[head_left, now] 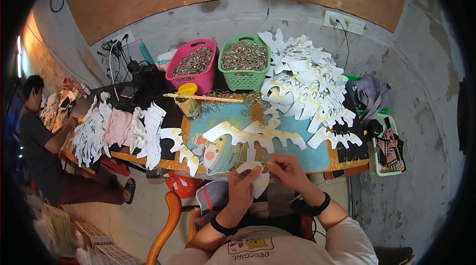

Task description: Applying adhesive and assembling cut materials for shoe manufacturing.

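At the table's front edge, my left hand [241,189] is closed on a white cut-out piece [261,185], thumb on top. My right hand [289,171] pinches at the upper right edge of the same piece; whether a small metal ring sits in its fingertips I cannot make out. Just beyond lie several branching white cut-outs [270,136] with yellowish smears, on a blue printed mat [312,155]. Small metal rings [250,106] are scattered at the mat's far side. A long wooden stick [208,98] lies across a yellow-rimmed can [188,107].
A pink basket [211,74] and a green basket [244,80] of metal pieces stand at the back. White cut-outs pile high [307,81] at the right; cloth pieces [119,125] lie left. Another person [37,141] works at far left. A wooden chair arm [171,220] stands near my left.
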{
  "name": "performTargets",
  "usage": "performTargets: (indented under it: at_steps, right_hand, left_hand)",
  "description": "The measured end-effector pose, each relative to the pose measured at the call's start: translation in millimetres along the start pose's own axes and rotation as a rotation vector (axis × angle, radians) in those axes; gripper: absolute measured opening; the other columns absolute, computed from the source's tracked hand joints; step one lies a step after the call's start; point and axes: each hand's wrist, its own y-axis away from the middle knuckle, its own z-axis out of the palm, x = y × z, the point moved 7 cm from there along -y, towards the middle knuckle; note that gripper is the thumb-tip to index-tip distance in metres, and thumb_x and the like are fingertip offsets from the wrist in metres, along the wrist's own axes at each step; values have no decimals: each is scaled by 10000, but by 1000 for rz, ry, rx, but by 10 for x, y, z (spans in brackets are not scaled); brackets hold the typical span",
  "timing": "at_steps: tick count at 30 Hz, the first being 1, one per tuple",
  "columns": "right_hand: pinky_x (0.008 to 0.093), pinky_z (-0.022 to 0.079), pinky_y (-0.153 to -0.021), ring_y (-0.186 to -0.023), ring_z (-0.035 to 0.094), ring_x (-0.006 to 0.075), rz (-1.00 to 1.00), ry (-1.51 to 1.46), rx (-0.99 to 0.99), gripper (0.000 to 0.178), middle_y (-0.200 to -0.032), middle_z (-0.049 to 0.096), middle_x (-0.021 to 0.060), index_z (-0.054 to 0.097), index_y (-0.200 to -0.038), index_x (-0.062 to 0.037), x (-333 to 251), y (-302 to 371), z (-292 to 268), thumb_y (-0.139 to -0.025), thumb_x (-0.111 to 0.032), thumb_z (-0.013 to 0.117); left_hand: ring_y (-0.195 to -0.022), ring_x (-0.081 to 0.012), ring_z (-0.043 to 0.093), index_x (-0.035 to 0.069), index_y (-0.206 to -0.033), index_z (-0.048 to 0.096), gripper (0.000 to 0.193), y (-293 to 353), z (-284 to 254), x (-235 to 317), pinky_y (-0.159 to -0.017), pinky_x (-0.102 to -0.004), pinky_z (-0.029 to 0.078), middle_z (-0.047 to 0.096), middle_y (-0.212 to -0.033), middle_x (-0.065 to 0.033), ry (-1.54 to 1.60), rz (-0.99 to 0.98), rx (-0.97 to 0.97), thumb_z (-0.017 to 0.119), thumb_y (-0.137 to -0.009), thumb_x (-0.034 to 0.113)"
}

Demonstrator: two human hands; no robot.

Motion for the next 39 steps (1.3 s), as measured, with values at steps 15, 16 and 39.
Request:
performTargets:
  at_steps: [15,16,39]
  right_hand:
    - [281,345,-514,-628,466,87,-536,315,-30,175,-732,507,27,544,-813,-15,-251,167,195,-883,-128,657]
    - [281,345,-514,-628,466,87,-536,318,-24,175,-732,507,27,544,-813,-15,-237,183,190,-883,-128,657]
    - [194,448,-504,-601,545,56,-154,-49,77,137,-768,608,18,637,-941,4,-129,81,66,-893,-121,663]
  left_hand:
    - [-880,-208,643,-40,-1144,571,325,-51,-121,-83,-798,-327,507,658,-1019,-133,87,-6,66,649,-841,46]
    - [-880,-208,643,-40,-1144,571,325,-63,-99,-79,-798,-327,507,658,-1019,-133,87,-9,61,649,-841,46]
    - [-847,-124,635,-36,-1041,628,215,24,-92,52,-725,-265,508,667,-990,-78,-91,138,-92,693,-844,18]
